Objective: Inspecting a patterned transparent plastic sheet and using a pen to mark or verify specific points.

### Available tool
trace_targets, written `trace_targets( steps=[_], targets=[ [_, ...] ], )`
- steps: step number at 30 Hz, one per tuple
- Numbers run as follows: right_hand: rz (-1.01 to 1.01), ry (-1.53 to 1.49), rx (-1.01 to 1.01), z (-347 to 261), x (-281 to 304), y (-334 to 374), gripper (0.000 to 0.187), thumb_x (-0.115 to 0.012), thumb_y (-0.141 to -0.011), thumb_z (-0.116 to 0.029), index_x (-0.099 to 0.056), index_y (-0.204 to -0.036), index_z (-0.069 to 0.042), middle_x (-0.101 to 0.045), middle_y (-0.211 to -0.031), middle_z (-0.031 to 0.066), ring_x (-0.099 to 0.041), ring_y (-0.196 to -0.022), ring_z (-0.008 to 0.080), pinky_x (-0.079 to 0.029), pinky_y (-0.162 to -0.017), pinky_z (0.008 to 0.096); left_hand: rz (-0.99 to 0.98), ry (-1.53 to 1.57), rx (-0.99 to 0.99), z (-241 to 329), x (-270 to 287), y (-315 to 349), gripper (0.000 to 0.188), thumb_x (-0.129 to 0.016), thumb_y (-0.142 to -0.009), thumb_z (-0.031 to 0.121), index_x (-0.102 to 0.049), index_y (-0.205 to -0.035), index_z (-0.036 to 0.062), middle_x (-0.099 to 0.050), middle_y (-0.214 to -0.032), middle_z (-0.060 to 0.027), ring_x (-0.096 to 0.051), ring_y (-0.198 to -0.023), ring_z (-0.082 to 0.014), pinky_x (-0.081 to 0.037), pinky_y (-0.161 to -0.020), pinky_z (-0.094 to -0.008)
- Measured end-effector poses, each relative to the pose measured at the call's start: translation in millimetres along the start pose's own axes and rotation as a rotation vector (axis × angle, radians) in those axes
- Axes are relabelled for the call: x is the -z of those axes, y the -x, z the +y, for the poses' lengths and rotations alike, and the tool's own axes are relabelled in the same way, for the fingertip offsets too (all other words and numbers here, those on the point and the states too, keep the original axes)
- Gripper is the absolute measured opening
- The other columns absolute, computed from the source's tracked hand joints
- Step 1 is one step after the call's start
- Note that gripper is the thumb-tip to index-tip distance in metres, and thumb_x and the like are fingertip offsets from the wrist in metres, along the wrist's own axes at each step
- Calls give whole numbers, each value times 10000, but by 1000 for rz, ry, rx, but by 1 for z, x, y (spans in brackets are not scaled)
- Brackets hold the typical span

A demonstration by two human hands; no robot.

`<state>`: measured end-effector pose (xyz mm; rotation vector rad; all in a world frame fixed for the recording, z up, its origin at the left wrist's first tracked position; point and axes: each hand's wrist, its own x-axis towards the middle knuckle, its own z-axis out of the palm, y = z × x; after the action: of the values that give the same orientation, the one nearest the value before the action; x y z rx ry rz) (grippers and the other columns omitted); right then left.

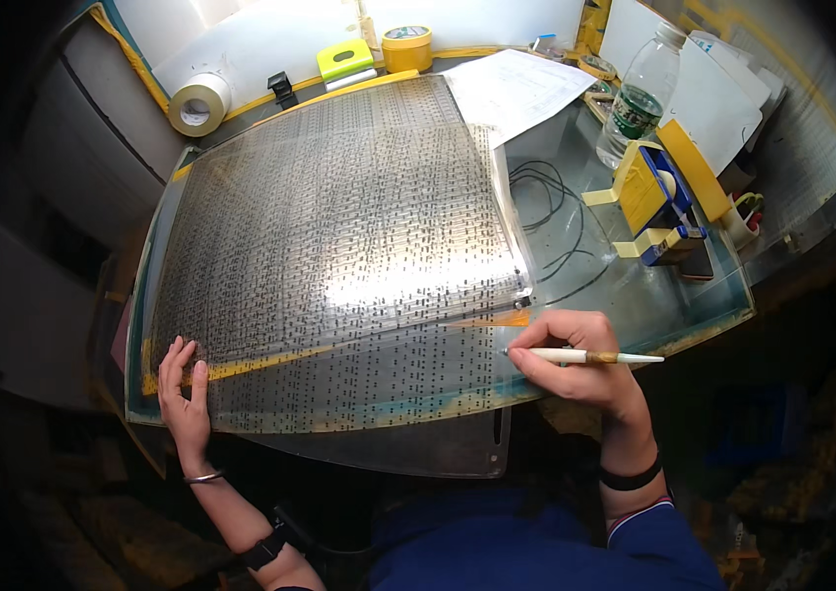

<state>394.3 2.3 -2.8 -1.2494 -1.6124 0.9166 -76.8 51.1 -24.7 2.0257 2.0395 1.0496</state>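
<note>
Two hands at work on one large clear patterned sheet, which lies flat across the glass-topped bench and covers most of its left and middle. Our left hand rests flat, fingers spread, on the sheet's near left corner; it grasps nothing. Our right hand has its grip closed on a thin white pen-like tool, tip touching the sheet near its lower right edge, beside a yellow strip that runs across the sheet. Behind the sheet: a tape roll, a yellow tub, papers. To the right: a water bottle, a blue-and-yellow tape dispenser, a black cable.
</note>
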Motion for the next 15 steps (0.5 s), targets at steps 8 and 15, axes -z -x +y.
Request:
trace_targets(
  steps=[8, 15],
  targets=[
    [157, -38, -43, -2, -9, -3, 106, -727, -821, -81, -709, -865, 13, -672, -703, 69, -602, -638, 75, -464, -568, 246, 5, 5, 16, 3, -2, -1, 297, -600, -957, 179, -638, -1227, 63, -559, -1359, -95, -513, -1260, -265, -375, -1075, -377],
    [39, 56, -6, -2, -1, -1, 112, -728, -834, -84, -708, -888, 12, -684, -734, 77, -621, -653, 97, -477, -585, 248, 6, -10, 12, 2, -1, 0, 299, -599, -957, 182, -637, -1229, 65, -559, -1361, -92, -509, -1265, -266, -370, -1079, -377]
  ],
)
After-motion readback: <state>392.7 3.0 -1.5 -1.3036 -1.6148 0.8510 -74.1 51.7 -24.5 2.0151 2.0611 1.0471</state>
